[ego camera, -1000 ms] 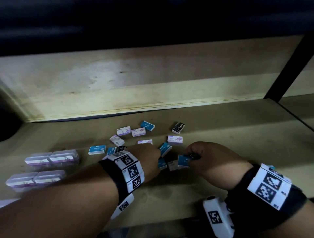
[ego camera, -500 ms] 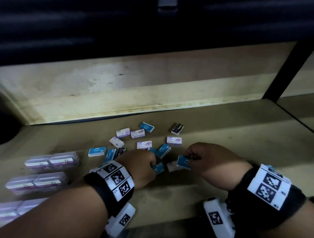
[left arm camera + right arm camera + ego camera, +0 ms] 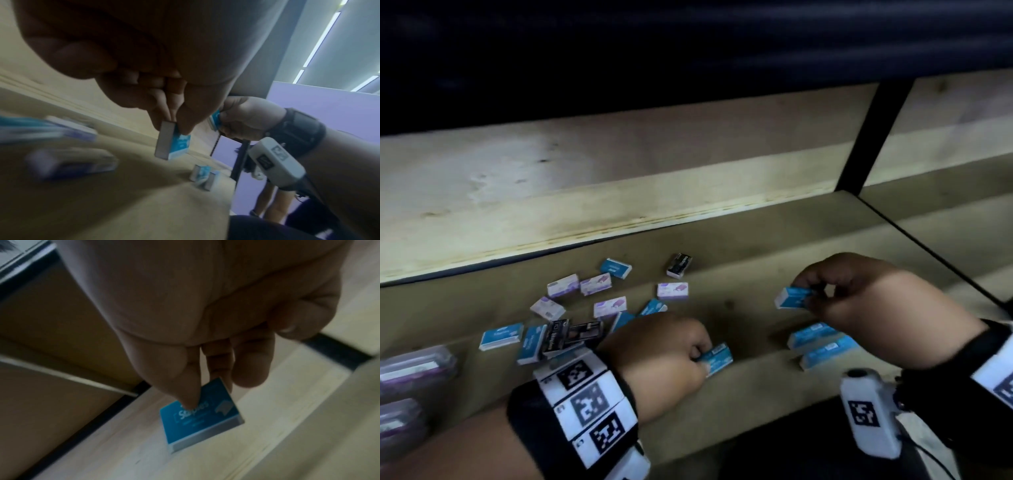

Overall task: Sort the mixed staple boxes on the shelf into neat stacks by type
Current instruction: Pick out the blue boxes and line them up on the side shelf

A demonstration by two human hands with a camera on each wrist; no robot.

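Small staple boxes lie mixed on the wooden shelf point(image 3: 739, 240): blue ones point(image 3: 501, 336), purple-and-white ones point(image 3: 595, 283) and black ones point(image 3: 679, 265). My left hand point(image 3: 697, 356) pinches a blue box point(image 3: 719, 358) just above the shelf near its front; the left wrist view shows this box point(image 3: 174, 144) hanging from the fingertips. My right hand point(image 3: 810, 296) pinches another blue box point(image 3: 791, 297), lifted over two blue boxes point(image 3: 820, 344) lying side by side at the front right. In the right wrist view thumb and fingers grip this blue box point(image 3: 199, 417).
Clear plastic cases with purple labels point(image 3: 414, 366) sit at the front left. A black upright post point(image 3: 873, 133) bounds the shelf at the right. The wooden back panel point(image 3: 585, 171) rises behind the boxes. Bare shelf lies between the pile and the post.
Both hands have left the pile, each carrying a blue box. The right hand moved right and up over the two blue boxes; the left moved right toward the shelf front.
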